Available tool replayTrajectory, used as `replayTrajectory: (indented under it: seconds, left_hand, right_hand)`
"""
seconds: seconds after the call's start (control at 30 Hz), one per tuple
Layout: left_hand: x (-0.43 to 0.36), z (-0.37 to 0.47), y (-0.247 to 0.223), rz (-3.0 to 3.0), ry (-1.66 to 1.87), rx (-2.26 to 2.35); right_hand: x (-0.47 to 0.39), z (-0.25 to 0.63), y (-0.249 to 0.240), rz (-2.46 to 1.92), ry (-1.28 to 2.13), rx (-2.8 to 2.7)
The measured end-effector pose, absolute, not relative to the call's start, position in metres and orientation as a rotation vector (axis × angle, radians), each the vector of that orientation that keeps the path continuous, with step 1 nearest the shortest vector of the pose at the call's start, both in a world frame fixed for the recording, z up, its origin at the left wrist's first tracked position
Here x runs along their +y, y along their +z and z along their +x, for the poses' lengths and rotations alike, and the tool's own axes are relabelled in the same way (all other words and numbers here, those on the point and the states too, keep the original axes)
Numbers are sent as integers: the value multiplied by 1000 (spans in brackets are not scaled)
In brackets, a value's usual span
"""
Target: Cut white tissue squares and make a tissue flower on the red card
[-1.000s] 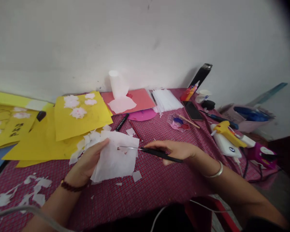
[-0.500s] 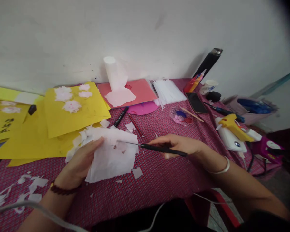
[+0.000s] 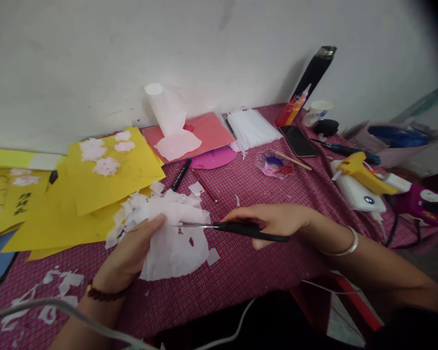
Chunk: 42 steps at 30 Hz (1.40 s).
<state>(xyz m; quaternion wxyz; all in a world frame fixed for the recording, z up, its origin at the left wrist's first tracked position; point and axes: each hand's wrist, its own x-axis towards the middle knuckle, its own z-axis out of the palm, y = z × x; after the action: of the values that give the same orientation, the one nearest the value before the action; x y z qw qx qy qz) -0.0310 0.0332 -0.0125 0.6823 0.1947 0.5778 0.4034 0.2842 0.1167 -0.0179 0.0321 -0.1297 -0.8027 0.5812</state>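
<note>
A thin white paper sheet [image 3: 177,255] with small holes lies over the checked cloth, held at its left side by my left hand [image 3: 135,248], thumb on top and fingers underneath. My right hand [image 3: 270,221] is closed round the black handles of a pair of scissors [image 3: 241,228]. The blades point left across the sheet, near the holes, and look slightly parted. Behind my left hand, torn white paper pieces [image 3: 126,214] are heaped.
Yellow sheets [image 3: 69,221] with pink paper flowers lie left. Behind are a red folder [image 3: 211,131], a white roll [image 3: 160,107] and a black marker [image 3: 181,174]. On the right are a phone [image 3: 298,141], a yellow glue gun [image 3: 365,172] and a white power bank [image 3: 357,187].
The scissors' blades look a little more parted, and the holes in the sheet look larger. The camera view has shifted and tilted slightly.
</note>
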Motion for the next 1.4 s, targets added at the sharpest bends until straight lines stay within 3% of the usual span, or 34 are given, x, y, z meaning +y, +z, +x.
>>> replayTrajectory:
  seconds: [0.33, 0.57, 1.03, 1.4]
  left_hand:
    - [32, -27, -11, 633, 829, 1147]
    - [31, -26, -9, 706, 716, 1350]
    - [24, -26, -14, 883, 614, 1473]
    - [22, -22, -14, 970, 618, 1551]
  right_hand:
    - [116, 284, -22, -393, 2042, -2215]
    - [116, 284, -20, -407, 2074, -2254]
    - [109, 281, -10, -483, 1753, -2549]
    - [108, 269, -10, -448, 1804, -2519]
